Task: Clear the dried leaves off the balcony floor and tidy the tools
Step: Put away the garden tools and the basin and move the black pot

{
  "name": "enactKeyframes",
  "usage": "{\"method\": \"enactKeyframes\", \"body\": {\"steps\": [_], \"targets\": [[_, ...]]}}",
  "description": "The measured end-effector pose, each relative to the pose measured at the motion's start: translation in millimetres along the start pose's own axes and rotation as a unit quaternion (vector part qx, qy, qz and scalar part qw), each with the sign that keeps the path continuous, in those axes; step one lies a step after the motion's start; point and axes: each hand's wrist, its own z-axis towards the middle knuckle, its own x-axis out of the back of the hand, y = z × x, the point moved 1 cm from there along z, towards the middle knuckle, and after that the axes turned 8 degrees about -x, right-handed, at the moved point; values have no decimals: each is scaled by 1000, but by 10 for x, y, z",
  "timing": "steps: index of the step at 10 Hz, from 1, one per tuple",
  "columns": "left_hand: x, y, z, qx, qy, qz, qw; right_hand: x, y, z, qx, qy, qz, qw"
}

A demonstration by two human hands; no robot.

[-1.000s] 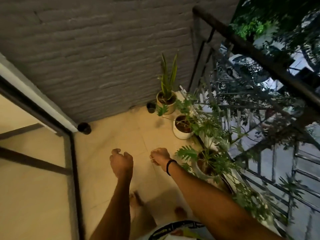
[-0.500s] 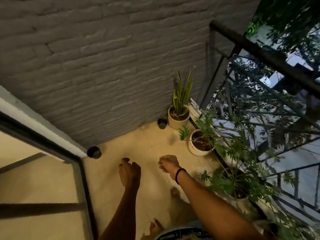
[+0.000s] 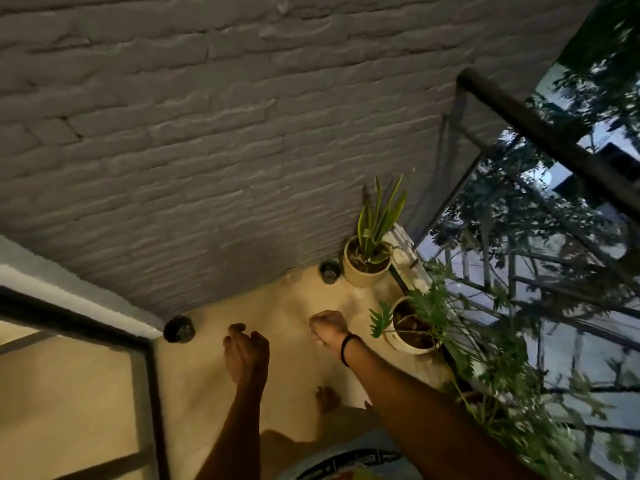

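My left hand (image 3: pixel 247 355) reaches out over the cream tiled balcony floor (image 3: pixel 287 303), its fingers loosely curled and holding nothing. To its right, my right hand (image 3: pixel 327 327), with a black band on the wrist, is curled into a fist above the floor; I see nothing in it. Both hands hang in the air and touch nothing. The blurred floor shows no dried leaves or tools that I can make out. My bare foot (image 3: pixel 327 398) stands on the tiles below the hands.
A grey brick wall (image 3: pixel 207 168) closes the far side. A snake plant pot (image 3: pixel 367 271), a small dark pot (image 3: pixel 329 270) and a white leafy pot (image 3: pixel 412 337) line the railing (image 3: pixel 540 126) on the right. Beside the glass door frame (image 3: pixel 145 375) sits a dark round object (image 3: pixel 179 329).
My view has swung up and left, so more wall shows and the pots sit further right. Both hands keep the same pose, and my right fist stays curled.
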Motion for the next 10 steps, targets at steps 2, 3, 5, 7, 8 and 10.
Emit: {"method": "enactKeyframes", "body": {"steps": [2,3,5,7,8,10], "targets": [[-40,139,396,-3,-22,15,1000,-103,-256,524,-25,1,3,1000],[-51,217,745,2,-50,18,999,-177,-430,769,-40,-20,-42,998],[-87,209,1373,2,-120,50,992,-375,-661,855,-105,20,89,990],[-203,330,1893,-83,-211,107,968,-406,-874,1006,-155,37,221,962],[-312,386,2094,-109,-254,137,951,-320,-937,1089,-167,46,255,951],[-689,605,2509,-139,-328,191,915,54,-1044,1364,-198,67,304,929]]}}
